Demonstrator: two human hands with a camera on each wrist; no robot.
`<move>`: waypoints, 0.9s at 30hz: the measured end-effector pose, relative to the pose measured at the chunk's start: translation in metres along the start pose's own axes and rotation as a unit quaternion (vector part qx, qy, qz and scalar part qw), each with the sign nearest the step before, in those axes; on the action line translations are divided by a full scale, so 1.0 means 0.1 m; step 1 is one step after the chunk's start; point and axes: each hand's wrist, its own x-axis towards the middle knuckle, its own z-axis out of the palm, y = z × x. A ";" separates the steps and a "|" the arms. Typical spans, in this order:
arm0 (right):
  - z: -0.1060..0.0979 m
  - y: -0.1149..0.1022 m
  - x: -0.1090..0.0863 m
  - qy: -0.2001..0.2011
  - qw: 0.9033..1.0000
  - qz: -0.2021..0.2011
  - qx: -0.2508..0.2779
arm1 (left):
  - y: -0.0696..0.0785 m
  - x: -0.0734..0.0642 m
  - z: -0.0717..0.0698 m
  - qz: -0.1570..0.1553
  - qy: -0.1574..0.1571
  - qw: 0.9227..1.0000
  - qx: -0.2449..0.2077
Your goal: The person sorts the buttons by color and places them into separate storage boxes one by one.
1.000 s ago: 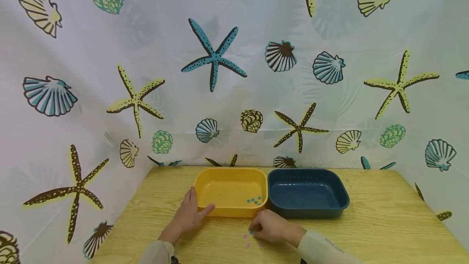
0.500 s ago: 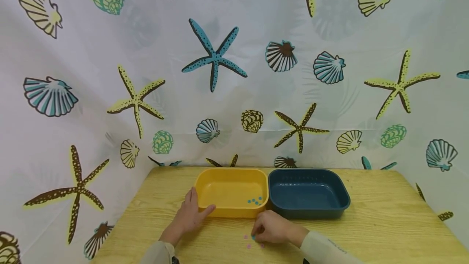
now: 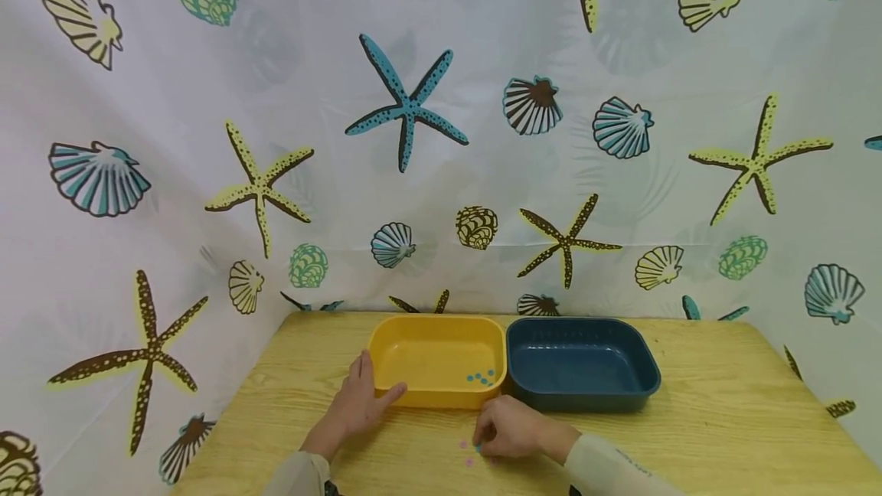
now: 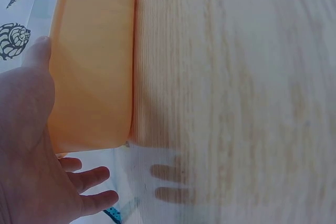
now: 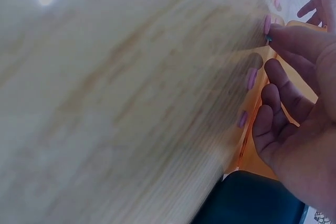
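Fingers [image 4: 92, 179] of the left hand [image 3: 354, 406] spread apart around the near left corner of the yellow tray [image 3: 430, 399], probably to steady it. The right hand [image 3: 510, 429] pinches a blue disc [image 3: 478, 448] low at the desk [image 3: 710, 396], fingertips together, likely because the piece is so small. Pink discs [image 3: 469, 463] lie close by, leaving little room. Wood separates them from the yellow tray's front wall; blue pieces [image 3: 478, 376] sit inside its near right corner, beside the navy tray [image 3: 586, 402].

Evenly lit, muted head view, hazy wrist views, white glare on the right-wrist view's surface [image 5: 105, 103], soft shadow beside the left hand [image 3: 354, 404]
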 end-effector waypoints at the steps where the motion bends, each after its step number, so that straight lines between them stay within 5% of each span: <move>1: 0.00 0.00 0.00 -0.001 1.000 0.003 0.000 | 0.00 0.00 0.00 0.000 0.000 1.000 0.001; 14: 0.00 0.02 0.01 -0.010 1.000 0.017 -0.004 | 0.02 0.01 0.01 -0.001 0.002 1.000 0.003; 27: -0.08 0.00 -0.04 0.016 0.996 0.046 0.074 | 0.00 0.01 0.02 -0.005 -0.001 1.000 0.000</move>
